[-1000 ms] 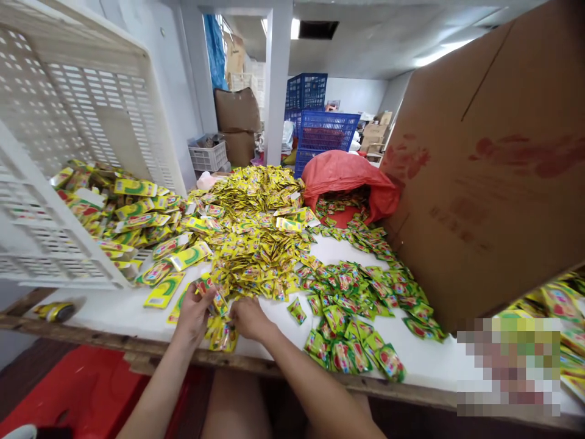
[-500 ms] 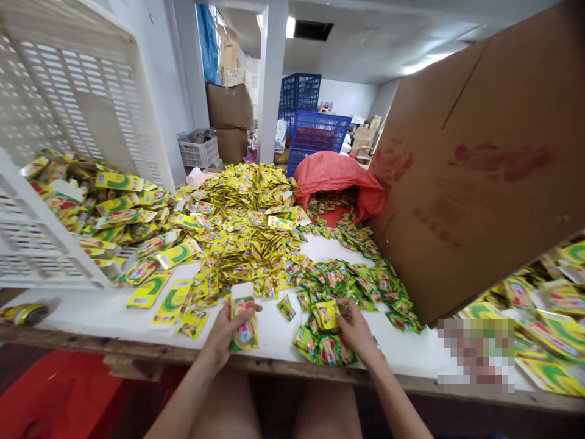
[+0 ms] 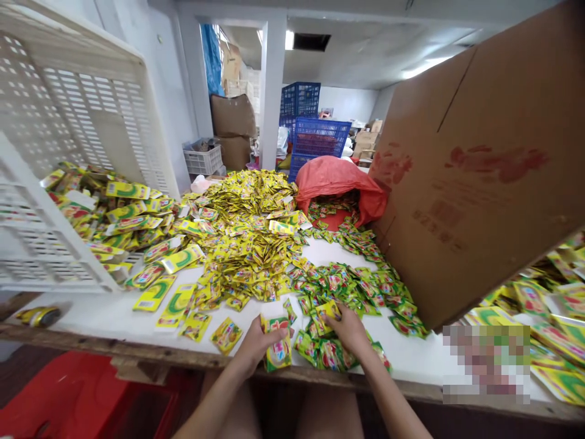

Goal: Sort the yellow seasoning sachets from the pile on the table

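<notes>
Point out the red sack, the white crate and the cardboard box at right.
Red sack (image 3: 336, 174): head view, top of the fabric.
White crate (image 3: 112, 137): head view, solid panel on its wall.
Cardboard box (image 3: 434, 244): head view, lower printed side.

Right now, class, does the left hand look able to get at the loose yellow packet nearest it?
Probably yes: the yellow packet lies uncovered close to the left hand, though the small carton held there could hinder a pickup.
</notes>
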Motion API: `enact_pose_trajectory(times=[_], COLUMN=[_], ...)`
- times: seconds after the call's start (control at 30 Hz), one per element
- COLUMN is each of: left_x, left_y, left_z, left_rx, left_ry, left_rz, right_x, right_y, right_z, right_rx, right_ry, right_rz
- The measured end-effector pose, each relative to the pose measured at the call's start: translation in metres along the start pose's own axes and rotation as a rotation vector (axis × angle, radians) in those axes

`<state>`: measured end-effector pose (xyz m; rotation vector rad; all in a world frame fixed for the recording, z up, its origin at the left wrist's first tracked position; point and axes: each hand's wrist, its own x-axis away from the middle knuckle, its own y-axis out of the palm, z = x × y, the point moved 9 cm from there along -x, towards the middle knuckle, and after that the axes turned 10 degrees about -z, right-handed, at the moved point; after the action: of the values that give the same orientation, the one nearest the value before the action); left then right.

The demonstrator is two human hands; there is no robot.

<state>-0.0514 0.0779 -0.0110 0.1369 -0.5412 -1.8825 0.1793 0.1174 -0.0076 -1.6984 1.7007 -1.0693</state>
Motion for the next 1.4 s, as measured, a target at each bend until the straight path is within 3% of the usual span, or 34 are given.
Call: enact_pose_trajectory(times=[0.2,0.27,0.37,0.5,0.6,0.8,0.93,1.13,1.3,1.4], left_x=[-0.016,-0.021,-0.025,-0.026,-0.025,-0.024,-0.025,-0.023,-0.021,-0.020], left_y=[0.004,0.005,0.006,0.011,0.019,0.018,0.013,0.015,0.008,0.005], left_z=[0.002,0.000,-0.002,0.000,0.004,0.007,0.005,0.011,0.011,0.016], left_rx=[-0.087,-0.121,-0.173,-0.225,-0.218,-0.214,-0.244,-0.393,-0.354,-0.367], left_ry=[0.054,0.054,0.059,0.082,0.087,0.103,0.121,0.156,0.159,0.194], left_rz=[-0.034,-0.064,-0.104,-0.173,-0.234,-0.239,-0.222,-0.220,-0.162,-0.134], right_x=[0.003,0.008,0.018,0.023,0.018,0.027,0.034,0.033,0.029,0.038], right_y=[-0.002,0.001,0.009,0.014,0.008,0.002,0.006,0.019,0.021,0.028], right_z=[-0.009,-0.019,-0.046,-0.079,-0.098,-0.149,-0.165,-0.178,-0.183,-0.187], right_rx=[-0.134,-0.386,-0.899,-1.121,-0.962,-0.212,0.041,0.102,-0.008,-0.026], right_ry=[-0.054,-0.102,-0.217,-0.270,-0.354,-0.694,-0.782,-0.847,-0.814,-0.834], right_rz=[-0.014,-0.056,-0.221,-0.354,-0.290,-0.187,-0.215,-0.411,-0.234,-0.213])
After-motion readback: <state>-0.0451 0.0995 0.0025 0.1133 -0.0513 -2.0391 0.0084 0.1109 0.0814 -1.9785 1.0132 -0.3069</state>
